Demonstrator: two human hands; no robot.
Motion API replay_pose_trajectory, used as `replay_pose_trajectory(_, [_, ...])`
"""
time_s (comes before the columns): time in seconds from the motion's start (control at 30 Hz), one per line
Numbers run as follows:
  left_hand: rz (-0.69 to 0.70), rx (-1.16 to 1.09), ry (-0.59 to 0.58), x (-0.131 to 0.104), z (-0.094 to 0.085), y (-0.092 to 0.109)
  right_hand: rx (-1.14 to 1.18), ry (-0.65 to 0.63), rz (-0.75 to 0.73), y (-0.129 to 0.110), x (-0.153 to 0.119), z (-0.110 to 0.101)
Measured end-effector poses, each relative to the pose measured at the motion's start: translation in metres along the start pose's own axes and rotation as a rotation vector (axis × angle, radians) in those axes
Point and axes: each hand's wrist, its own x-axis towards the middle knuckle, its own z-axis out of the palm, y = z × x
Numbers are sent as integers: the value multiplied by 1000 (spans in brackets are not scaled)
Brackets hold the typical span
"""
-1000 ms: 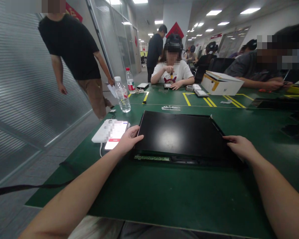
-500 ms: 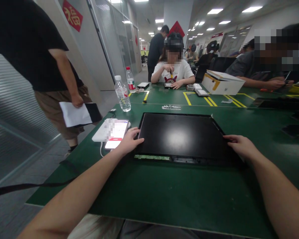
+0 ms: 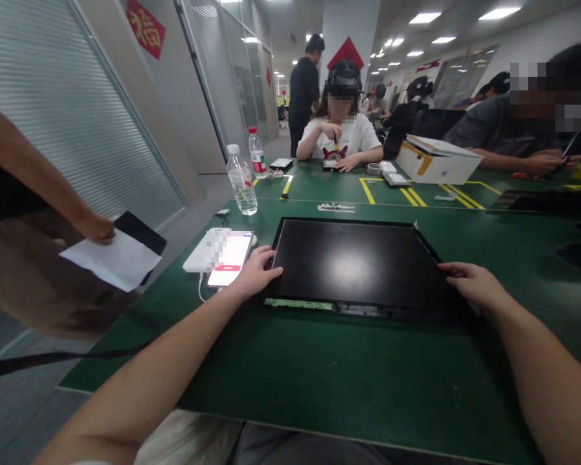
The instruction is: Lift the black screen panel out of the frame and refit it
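Observation:
A flat black display panel (image 3: 353, 258) lies on the green table in front of me, its dark screen facing up. A green circuit board strip (image 3: 297, 304) shows along its near edge. My left hand (image 3: 259, 271) grips the panel's left side, thumb on top and fingers around the rim. At the right side, my right hand (image 3: 472, 281) pinches the panel's edge between thumb and fingers. The undersides of both grips are hidden. Close to my left hand is a lit phone (image 3: 231, 258) beside a white box-like device (image 3: 206, 250) with a white cable.
Two water bottles (image 3: 243, 181) stand at the table's left side. Past the panel lie small white scraps (image 3: 336, 207), and yellow tape marks the far table (image 3: 319, 187). A white box (image 3: 438, 161) sits there near seated people. A person carrying papers (image 3: 113, 255) is at the left.
The person at the left has come nearer with the papers and moved toward the left edge of view. My view has shifted slightly; both hands keep their hold on the panel.

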Motion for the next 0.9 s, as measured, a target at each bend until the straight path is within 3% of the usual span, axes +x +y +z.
replay_pose_trajectory(0.13, [6, 27, -7, -1, 0, 1, 102, -33, 101, -1, 0, 1])
replay_pose_trajectory(0.4, [56, 57, -17, -3, 1, 1, 109, -44, 114, -10, -7, -5])
replay_pose_trajectory(0.6, [166, 77, -49, -10, 2, 7, 138, -6, 120, -9, -9, -2])
replay_pose_trajectory(0.8, [333, 286, -123, -15, -14, 17, 118, -38, 118, -3, -4, -1])
replay_pose_trajectory(0.9, [377, 328, -240, -17, -25, 23, 105, -36, 110, -1, -2, 0])
